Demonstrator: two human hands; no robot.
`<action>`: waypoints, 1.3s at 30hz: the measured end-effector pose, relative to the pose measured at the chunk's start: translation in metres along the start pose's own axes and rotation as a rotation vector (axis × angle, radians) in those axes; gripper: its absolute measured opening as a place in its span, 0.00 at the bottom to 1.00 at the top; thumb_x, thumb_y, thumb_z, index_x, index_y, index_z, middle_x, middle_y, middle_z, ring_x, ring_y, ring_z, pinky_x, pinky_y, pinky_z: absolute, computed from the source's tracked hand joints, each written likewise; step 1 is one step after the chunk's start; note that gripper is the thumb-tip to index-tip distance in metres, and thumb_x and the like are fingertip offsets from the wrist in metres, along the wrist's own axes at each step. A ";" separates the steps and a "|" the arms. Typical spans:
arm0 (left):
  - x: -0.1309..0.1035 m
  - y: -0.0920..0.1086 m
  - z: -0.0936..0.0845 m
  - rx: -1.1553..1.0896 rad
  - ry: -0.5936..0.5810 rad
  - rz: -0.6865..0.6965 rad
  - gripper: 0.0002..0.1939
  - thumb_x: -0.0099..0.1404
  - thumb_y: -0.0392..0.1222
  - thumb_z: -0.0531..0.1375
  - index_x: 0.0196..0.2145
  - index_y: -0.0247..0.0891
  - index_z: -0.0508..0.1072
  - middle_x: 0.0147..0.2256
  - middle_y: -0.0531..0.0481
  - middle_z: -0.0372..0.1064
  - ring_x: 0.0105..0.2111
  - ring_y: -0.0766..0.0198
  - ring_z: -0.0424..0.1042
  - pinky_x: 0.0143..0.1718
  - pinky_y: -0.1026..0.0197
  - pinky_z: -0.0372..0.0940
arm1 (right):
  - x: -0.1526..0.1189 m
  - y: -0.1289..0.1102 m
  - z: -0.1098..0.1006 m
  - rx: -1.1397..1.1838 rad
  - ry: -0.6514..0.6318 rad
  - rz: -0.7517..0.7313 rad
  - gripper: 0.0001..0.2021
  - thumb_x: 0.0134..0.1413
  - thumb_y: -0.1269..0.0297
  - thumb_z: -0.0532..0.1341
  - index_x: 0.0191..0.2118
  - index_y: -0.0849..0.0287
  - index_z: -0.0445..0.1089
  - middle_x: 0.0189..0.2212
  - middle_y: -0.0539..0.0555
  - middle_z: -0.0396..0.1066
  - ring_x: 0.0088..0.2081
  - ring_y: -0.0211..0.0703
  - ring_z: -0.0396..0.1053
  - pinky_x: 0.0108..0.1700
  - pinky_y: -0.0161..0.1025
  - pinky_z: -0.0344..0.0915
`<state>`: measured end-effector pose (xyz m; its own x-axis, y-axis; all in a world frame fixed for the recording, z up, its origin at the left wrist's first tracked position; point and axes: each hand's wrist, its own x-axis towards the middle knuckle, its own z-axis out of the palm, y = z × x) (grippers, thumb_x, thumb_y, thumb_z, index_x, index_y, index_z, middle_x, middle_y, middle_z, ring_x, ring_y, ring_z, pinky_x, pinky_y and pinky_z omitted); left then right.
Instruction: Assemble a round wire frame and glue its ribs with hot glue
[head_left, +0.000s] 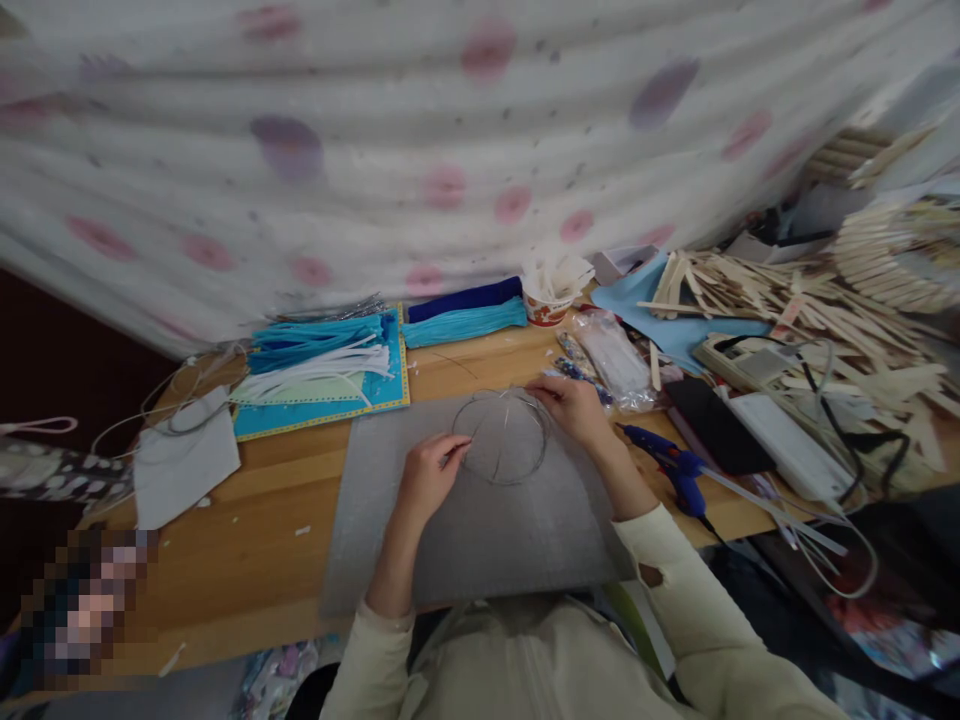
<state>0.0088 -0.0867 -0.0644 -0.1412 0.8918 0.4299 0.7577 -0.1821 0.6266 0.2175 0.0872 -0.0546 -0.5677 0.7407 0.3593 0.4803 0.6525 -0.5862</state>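
Note:
A round frame of thin wire point(501, 484) is held above a grey mat point(480, 545), with a few wires crossing inside its ring. My left hand point(431, 470) pinches the ring's left side between thumb and fingers. At the upper right of the ring, my right hand point(574, 403) is closed on the wire with its fingertips. The exact spots where the fingers meet the wire are too fine to make out.
Blue and white pipe cleaners point(322, 345) lie on a blue board at the back left. A paper cup point(546, 305) stands at the back. To the right are a blue glue gun point(667, 460), a black phone point(718, 425) and a heap of wooden sticks point(810, 330).

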 end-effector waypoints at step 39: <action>-0.003 0.009 0.010 -0.039 0.019 0.118 0.24 0.68 0.28 0.54 0.58 0.46 0.69 0.42 0.47 0.79 0.40 0.66 0.78 0.43 0.61 0.73 | -0.007 0.007 0.000 0.049 0.040 -0.014 0.09 0.58 0.66 0.60 0.38 0.54 0.79 0.36 0.53 0.81 0.37 0.46 0.78 0.41 0.39 0.70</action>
<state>0.0229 -0.0864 -0.0663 -0.0651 0.8551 0.5144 0.7446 -0.3016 0.5955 0.2243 0.0865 -0.0613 -0.5461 0.7383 0.3959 0.4391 0.6548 -0.6152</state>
